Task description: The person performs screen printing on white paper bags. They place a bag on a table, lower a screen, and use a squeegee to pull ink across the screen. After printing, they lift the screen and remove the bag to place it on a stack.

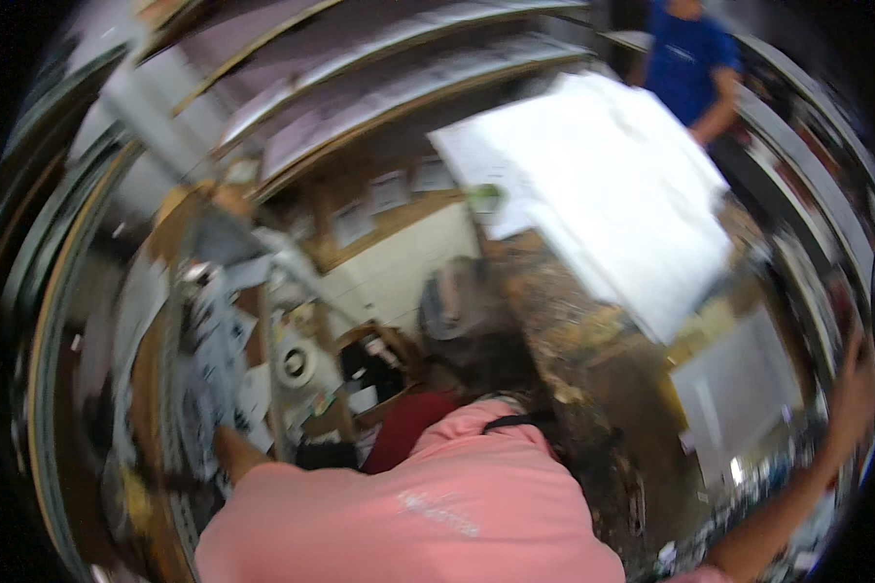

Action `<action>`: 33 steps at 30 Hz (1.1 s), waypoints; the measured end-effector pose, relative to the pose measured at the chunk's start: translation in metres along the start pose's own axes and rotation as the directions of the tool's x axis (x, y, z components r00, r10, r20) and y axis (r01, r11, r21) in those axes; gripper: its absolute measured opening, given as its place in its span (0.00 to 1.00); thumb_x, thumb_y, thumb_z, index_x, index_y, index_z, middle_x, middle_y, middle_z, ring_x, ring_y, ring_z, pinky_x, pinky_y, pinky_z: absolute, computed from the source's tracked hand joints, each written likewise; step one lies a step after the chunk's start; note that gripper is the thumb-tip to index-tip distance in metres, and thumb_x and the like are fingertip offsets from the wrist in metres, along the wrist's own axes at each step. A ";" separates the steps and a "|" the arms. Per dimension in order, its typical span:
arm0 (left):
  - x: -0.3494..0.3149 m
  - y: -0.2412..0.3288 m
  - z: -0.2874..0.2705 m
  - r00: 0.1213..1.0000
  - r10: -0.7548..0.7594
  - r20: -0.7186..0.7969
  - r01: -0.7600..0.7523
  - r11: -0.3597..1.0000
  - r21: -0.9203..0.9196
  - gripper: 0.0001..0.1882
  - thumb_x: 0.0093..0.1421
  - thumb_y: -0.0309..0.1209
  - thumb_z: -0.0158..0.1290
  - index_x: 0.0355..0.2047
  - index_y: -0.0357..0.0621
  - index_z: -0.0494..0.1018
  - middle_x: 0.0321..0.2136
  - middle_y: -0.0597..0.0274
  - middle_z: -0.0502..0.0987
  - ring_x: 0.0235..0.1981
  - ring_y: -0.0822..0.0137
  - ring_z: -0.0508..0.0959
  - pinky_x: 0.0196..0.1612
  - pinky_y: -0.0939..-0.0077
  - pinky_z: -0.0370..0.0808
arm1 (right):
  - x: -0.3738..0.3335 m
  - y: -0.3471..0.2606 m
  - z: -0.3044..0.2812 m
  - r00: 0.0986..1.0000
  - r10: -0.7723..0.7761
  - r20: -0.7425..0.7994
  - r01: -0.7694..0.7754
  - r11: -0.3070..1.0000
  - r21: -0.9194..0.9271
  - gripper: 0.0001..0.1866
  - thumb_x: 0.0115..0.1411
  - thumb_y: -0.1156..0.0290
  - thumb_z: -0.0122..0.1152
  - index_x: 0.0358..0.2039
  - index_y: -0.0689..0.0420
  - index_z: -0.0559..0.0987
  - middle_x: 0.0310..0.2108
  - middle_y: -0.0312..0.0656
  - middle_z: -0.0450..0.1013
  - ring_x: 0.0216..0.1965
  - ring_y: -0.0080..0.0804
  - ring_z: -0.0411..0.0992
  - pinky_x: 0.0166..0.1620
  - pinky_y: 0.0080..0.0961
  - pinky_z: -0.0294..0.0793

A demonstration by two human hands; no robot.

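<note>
item: large white sheet [603,185], flat and rectangular, tilted over the cluttered bench [593,389] toward its far right corner. judged light, thin and fairly stiff, prone to flex or crease; best taken by two opposite edges.
right hand [851,384]: raised at the right rim of the view, near a pale grey panel [739,389]; grip too blurred to tell.
left hand: not in view.
nearby: a person in a pink shirt [428,496] in front, another in a blue shirt [690,58] beyond the sheet.
labels: small pale rectangular papers [389,194] pinned on a brown board behind the bench's far edge; a small green tag [484,197] at the sheet's near corner.
</note>
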State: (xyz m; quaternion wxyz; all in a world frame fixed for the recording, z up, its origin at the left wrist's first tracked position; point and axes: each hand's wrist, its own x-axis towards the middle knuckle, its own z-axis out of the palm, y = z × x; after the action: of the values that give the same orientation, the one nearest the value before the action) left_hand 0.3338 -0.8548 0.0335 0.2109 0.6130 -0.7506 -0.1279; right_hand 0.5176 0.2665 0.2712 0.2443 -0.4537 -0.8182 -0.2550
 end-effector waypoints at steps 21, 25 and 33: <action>-0.839 0.292 -0.092 -0.862 0.507 0.016 0.203 0.373 -0.905 0.65 0.41 0.36 0.84 0.75 0.30 0.59 0.56 0.50 0.81 0.55 0.61 0.81 0.62 0.65 0.77 | -0.142 -0.052 -0.024 0.897 -0.345 0.276 0.209 0.881 0.424 0.30 0.63 0.60 0.71 0.62 0.58 0.77 0.35 0.48 0.77 0.40 0.52 0.75 0.53 0.46 0.70; -0.820 0.253 -0.026 -0.793 0.608 -0.042 -0.071 -0.160 -0.985 0.65 0.34 0.54 0.83 0.70 0.34 0.70 0.45 0.56 0.84 0.50 0.60 0.80 0.59 0.58 0.70 | -0.150 -0.044 0.042 0.819 -0.381 0.429 -0.009 0.739 0.674 0.22 0.63 0.67 0.70 0.57 0.53 0.81 0.42 0.48 0.80 0.46 0.53 0.77 0.54 0.48 0.72; -0.824 0.244 0.009 -0.746 0.618 -0.250 -0.078 -0.453 -0.888 0.72 0.27 0.70 0.76 0.69 0.35 0.71 0.33 0.63 0.79 0.37 0.59 0.72 0.52 0.58 0.62 | -0.017 0.008 0.238 0.936 -0.277 0.216 0.152 0.873 0.464 0.18 0.64 0.66 0.67 0.55 0.47 0.82 0.43 0.44 0.81 0.49 0.50 0.78 0.49 0.48 0.77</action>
State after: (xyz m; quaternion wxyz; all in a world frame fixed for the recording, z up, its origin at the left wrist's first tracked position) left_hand 0.2502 0.0003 0.0040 -0.0351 -0.5914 -0.7194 -0.3627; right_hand 0.4923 0.4119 0.0836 0.1942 -0.3230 -0.9260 -0.0234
